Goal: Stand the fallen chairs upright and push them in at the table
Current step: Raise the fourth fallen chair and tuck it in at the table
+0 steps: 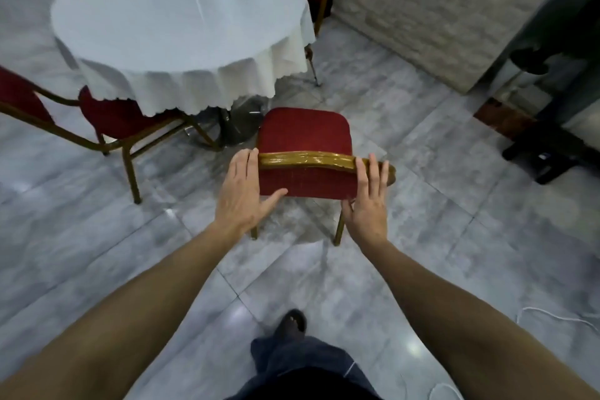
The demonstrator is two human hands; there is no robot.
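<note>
Head view: the red chair (pixel 303 136) stands upright on the floor at 5 o'clock from the round table (pixel 181 26), seat just short of the cloth. The left hand (pixel 242 191) and right hand (pixel 368 204) lie flat and open-fingered against its gilt backrest, gripping nothing. The push-in step looks underway; next calls for a straight shove toward 11 o'clock.
</note>
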